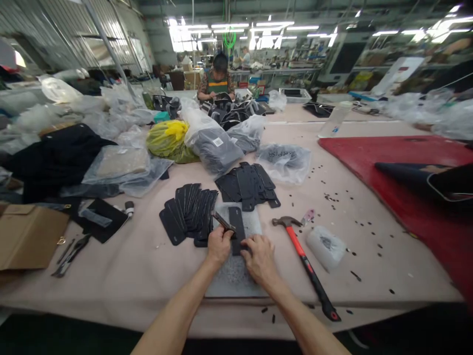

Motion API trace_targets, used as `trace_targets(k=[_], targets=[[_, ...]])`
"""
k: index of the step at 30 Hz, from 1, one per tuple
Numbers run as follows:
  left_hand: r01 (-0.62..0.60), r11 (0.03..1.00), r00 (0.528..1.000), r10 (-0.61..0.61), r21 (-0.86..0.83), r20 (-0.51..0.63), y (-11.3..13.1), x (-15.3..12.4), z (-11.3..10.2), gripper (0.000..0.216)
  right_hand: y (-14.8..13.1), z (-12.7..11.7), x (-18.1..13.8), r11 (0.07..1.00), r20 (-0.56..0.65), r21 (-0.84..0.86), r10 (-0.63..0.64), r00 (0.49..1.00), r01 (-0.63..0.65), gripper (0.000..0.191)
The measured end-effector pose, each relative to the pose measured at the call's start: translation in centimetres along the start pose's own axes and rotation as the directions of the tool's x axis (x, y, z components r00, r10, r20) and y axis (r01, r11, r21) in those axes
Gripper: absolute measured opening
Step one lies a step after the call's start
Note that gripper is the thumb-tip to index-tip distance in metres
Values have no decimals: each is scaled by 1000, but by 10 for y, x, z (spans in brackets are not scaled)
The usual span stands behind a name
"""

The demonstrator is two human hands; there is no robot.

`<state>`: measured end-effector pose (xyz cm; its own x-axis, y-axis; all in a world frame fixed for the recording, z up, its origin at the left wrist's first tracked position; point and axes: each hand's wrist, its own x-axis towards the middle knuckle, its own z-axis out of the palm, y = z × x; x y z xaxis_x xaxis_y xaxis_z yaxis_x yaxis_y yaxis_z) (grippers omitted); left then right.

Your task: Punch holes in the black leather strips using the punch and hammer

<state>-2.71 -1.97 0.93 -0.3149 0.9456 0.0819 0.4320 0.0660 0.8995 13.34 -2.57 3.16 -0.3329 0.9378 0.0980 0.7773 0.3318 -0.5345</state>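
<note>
My left hand [219, 245] is closed round a slim metal punch tool [223, 221] whose tip points up and left over a black strip piece [237, 226]. That strip lies on a grey speckled pad [236, 268] at the table's near edge. My right hand [260, 258] rests on the lower end of the strip, fingers curled and pressing it down. A fanned row of black strips [189, 213] lies just left of the pad. A second pile of black strips [248, 186] lies behind it.
A red-handled hammer [305, 259] lies right of the pad, beside a small clear bag [325, 245]. Plastic bags of parts [210, 140], a yellow bag, a cardboard box [29, 236] and a red mat [402, 182] surround the work spot. A person sits at the far end [217, 79].
</note>
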Motion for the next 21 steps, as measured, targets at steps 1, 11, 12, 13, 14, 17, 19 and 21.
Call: trace_targets(k=[1,11,12,13,14,17,19,21], targets=[[-8,1000,1000,8,12,2,-1,-1,1,20,-1,1,1,1000,3,-6,5,1000,-5,19],[-56,998,998,56,16,-3,-5,-3,4,20,-2,6,-3,1000,19,-7,-1,1000,1,11],[-56,998,998,56,16,-4,-5,-3,5,20,0,4,-10,1000,23,20,-21,1000,21,11],[-58,998,998,58,16,-6,-6,-2,5,20,3,1,-18,998,42,56,-38,998,35,12],[-59,998,998,59,16,-9,-8,-2,5,20,7,-4,-27,995,72,95,-48,996,41,13],[-68,998,998,68,13,-12,-11,-3,6,19,26,-24,-55,986,176,168,-33,984,3,19],[-72,997,997,72,6,-15,-13,-3,7,18,44,-42,-74,986,244,158,6,970,-46,23],[-74,997,997,74,-12,-13,-14,-3,7,18,66,-59,-96,992,346,98,40,937,-79,25]])
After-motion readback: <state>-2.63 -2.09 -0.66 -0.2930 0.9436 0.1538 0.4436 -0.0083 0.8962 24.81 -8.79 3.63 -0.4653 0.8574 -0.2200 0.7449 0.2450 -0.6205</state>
